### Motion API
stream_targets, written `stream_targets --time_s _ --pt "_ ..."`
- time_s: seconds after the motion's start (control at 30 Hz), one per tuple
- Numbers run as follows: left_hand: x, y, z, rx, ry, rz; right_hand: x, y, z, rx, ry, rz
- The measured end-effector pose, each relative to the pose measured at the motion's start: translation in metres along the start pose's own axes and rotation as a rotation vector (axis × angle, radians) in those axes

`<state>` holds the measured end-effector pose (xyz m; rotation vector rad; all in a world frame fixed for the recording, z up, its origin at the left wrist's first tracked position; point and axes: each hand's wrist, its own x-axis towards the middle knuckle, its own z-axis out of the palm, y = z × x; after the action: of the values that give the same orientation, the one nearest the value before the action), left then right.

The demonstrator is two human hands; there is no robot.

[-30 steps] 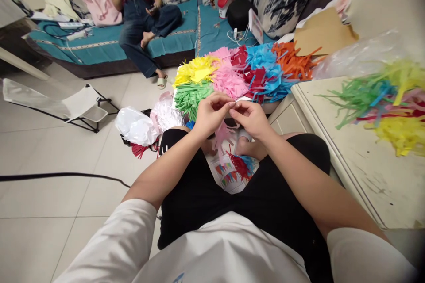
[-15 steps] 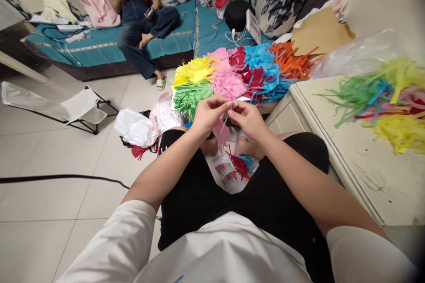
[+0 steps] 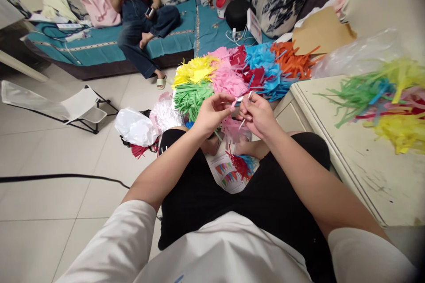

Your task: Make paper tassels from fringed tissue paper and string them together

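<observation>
Over my lap, my left hand [image 3: 213, 114] pinches the top of a pink paper tassel [image 3: 231, 128], whose fringe hangs down between my hands. My right hand [image 3: 259, 114] has its fingers curled around a thin white string [image 3: 243, 122]. One end of the string sticks out below the fingers, and another part runs above them towards the pink paper. Just beyond my hands lie piles of cut tissue fringe: green [image 3: 192, 97], yellow [image 3: 195, 71], pink [image 3: 229, 78], dark red, blue [image 3: 262, 59] and orange [image 3: 290, 59].
A cream cabinet [image 3: 358, 177] on my right carries more coloured fringe [image 3: 395, 101]. A printed sheet [image 3: 229, 172] and a red-blue tassel [image 3: 242, 166] lie between my feet. Plastic bags [image 3: 136, 126] and a folding chair [image 3: 83, 106] stand left. Someone sits on the teal sofa [image 3: 96, 46].
My hands were pinched together at the fingertips; now they are a little apart. The right hand has moved right and curled round the white string, and pink paper shows at the left fingertips.
</observation>
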<state>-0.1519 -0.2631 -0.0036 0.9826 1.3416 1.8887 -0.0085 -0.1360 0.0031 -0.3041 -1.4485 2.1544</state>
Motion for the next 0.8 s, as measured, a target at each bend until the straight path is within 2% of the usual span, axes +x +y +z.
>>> stream_targets --time_s 0.13,0.4,0.6,0.7,0.8 --pt "-0.0011 0.0014 0.0024 0.006 0.008 0.013 -0.0018 -0.0001 0.0031 -0.021 -0.033 0.000" --pt "-0.0061 0.0092 0.0035 0.006 -0.077 -0.091 -0.0019 -0.0011 0.0023 -0.079 -0.047 0.005" --pt "-0.0057 0.0061 0.0053 0.070 -0.030 -0.031 -0.0023 -0.0018 0.0044 -0.088 -0.038 -0.064" --pt "-0.0061 0.0068 0.0069 0.111 -0.068 -0.018 -0.0007 0.0021 0.0020 -0.141 0.007 -0.078" --pt "-0.0054 0.0082 0.0073 0.096 -0.117 -0.014 0.0012 0.0040 -0.0027 -0.179 -0.003 -0.071"
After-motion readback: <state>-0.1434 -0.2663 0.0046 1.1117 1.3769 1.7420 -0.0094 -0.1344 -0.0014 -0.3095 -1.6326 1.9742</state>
